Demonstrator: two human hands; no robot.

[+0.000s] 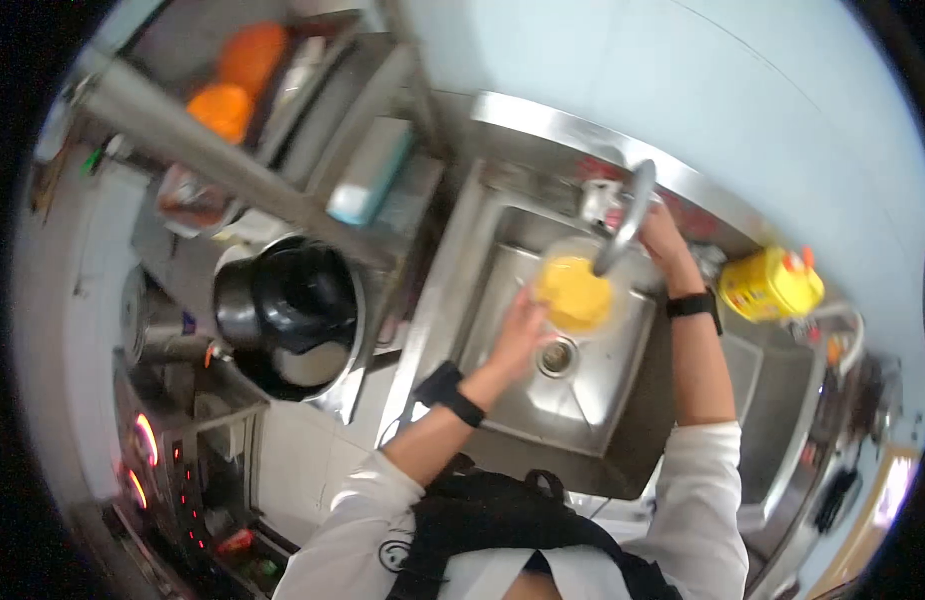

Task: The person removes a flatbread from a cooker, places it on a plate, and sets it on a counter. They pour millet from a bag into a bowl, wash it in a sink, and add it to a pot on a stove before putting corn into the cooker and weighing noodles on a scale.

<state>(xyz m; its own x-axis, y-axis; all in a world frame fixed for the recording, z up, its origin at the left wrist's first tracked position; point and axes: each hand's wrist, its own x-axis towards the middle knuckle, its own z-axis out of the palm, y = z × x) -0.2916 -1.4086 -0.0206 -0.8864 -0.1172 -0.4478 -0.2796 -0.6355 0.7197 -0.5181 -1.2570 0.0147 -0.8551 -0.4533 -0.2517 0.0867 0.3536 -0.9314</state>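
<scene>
My left hand [520, 330] grips the near left side of a clear round bowl [623, 310] with its fingers closed at the rim. Something bright yellow [577, 293] fills the middle of the bowl, which is over the steel sink [493, 330], close to the drain [556, 357]. A curved metal faucet [638, 205] arches over the bowl's far right edge. Behind the spout, my right hand [666, 240] is closed at the base of the faucet, its fingertips partly hidden by the metal.
A yellow bottle with a red cap [773, 284] stands right of the faucet on the sink ledge. To the left, a large pot [361, 330] holds black pans [303, 290]. Above it are a metal shelf [273, 190] and a blue-and-white box [373, 172].
</scene>
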